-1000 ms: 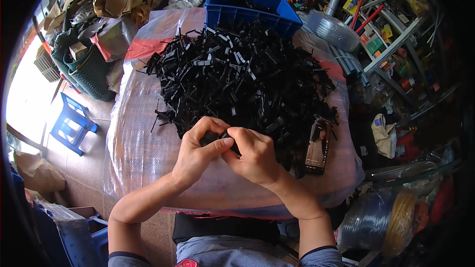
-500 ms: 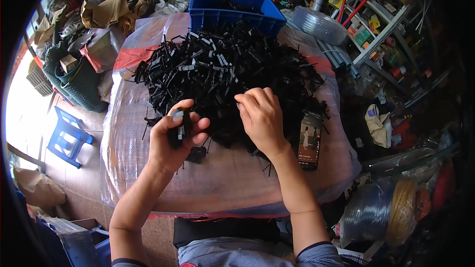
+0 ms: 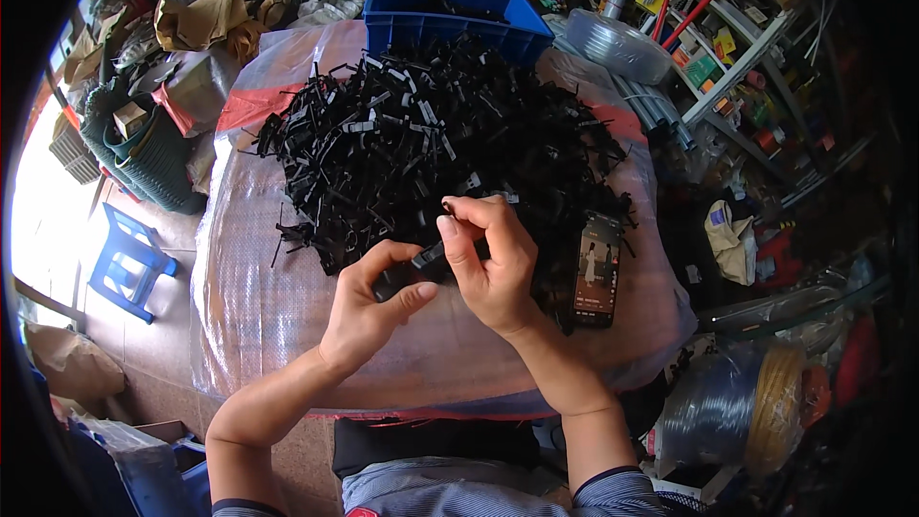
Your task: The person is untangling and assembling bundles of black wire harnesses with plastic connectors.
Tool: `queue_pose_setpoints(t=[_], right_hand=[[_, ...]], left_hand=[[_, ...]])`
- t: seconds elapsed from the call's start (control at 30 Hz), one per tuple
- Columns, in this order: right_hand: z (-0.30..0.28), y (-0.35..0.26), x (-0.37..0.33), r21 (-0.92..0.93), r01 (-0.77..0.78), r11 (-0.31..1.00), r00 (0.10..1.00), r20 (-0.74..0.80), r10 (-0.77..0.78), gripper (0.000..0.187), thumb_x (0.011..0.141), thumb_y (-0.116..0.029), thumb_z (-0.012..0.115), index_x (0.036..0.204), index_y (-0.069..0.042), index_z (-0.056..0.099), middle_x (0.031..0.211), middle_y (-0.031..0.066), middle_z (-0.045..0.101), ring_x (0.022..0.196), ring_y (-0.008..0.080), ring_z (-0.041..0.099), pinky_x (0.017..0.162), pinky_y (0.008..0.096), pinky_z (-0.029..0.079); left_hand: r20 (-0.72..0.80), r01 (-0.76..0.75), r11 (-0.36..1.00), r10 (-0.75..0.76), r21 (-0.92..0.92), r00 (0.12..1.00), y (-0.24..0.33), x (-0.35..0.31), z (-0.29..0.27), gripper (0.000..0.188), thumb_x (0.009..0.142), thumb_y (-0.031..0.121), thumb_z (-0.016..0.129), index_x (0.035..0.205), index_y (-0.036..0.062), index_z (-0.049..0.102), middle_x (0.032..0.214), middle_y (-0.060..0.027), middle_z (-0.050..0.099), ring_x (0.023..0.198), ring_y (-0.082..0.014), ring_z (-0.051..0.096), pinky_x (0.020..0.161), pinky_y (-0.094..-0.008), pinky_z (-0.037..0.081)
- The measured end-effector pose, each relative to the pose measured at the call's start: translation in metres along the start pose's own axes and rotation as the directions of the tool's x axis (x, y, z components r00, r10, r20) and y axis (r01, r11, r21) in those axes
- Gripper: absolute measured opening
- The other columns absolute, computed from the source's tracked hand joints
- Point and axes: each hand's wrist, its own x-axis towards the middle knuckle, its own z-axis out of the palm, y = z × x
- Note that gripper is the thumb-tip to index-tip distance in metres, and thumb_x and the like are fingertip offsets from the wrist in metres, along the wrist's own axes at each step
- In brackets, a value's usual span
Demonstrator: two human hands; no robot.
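Observation:
A large heap of small black plastic parts, some with pale grey faces, covers much of the sack-covered surface. At the heap's near edge, my left hand is closed round a black plastic piece, mostly hidden by the fingers. Just right of it, my right hand makes a pinch of thumb and forefinger. Something small and dark shows between those fingertips, too small to name. The hands are close together, the piece's end pointing toward my right thumb.
Behind the heap stands a blue plastic bin with dark parts inside. A phone with its screen lit lies right of my right hand. On the floor at left is a blue stool. Coils of clear tubing and wire stand at right.
My left hand has moved right and turned over, the black piece still in it. My right hand has come down and left, close to the piece.

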Motion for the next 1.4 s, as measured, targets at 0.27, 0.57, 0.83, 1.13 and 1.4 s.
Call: queue_pose_setpoints(t=[0.27,0.57,0.83,1.13,1.4], right_hand=[[-0.007,-0.009,0.0,0.271,-0.177,0.946,0.965,0.235,0.114,0.014,0.084,-0.008,0.063,0.098,-0.004,0.064,0.095,0.0056,0.058,0.075,0.0078,0.054,0.066,0.0195,0.044],[-0.007,0.002,-0.005,0.544,-0.491,0.68,0.854,0.456,0.252,0.006,0.085,-0.008,0.062,0.089,-0.004,0.061,0.105,0.0054,0.055,0.082,0.0064,0.051,0.072,0.0199,0.044],[-0.01,0.01,-0.012,0.52,-0.808,0.277,0.589,0.725,0.357,0.014,0.086,-0.016,0.062,0.092,-0.004,0.058,0.082,-0.0032,0.055,0.074,0.0045,0.046,0.067,0.0182,0.035],[-0.002,-0.015,-0.007,0.009,0.126,0.992,0.907,0.403,-0.118,0.062,0.065,-0.012,0.078,0.119,0.001,0.05,0.101,0.0117,0.058,0.083,0.026,0.056,0.073,0.0323,0.047],[0.003,-0.008,-0.014,-0.295,0.4,0.868,0.893,0.339,-0.297,0.053,0.064,-0.009,0.077,0.111,0.002,0.054,0.087,0.009,0.056,0.072,0.0228,0.054,0.063,0.0314,0.046]], left_hand=[[-0.121,-0.053,0.998,0.049,-0.029,0.991,-0.001,0.003,-0.006,0.021,0.082,0.015,0.069,0.097,0.0025,0.06,0.071,0.0047,0.053,0.059,-0.0022,0.046,0.052,-0.0178,0.036],[-0.081,-0.457,0.75,0.556,0.479,0.827,0.004,0.004,-0.01,0.022,0.073,0.003,0.07,0.092,-0.0016,0.062,0.085,-0.0092,0.06,0.07,-0.0164,0.057,0.063,-0.0253,0.045],[0.032,-0.575,0.514,0.727,0.637,0.686,0.005,0.001,-0.007,0.026,0.065,-0.002,0.072,0.089,0.001,0.063,0.081,-0.0105,0.059,0.07,-0.0239,0.059,0.059,-0.0307,0.048],[-0.19,0.056,0.954,-0.116,-0.295,0.975,0.009,0.017,-0.031,0.015,0.082,0.017,0.065,0.089,0.0038,0.061,0.064,-0.0003,0.054,0.049,-0.0065,0.046,0.045,-0.0195,0.035],[0.033,0.293,0.912,-0.296,-0.286,0.955,0.005,0.016,-0.023,0.016,0.084,0.018,0.065,0.089,0.0035,0.062,0.062,0.0003,0.055,0.047,-0.0068,0.047,0.042,-0.0197,0.034]])
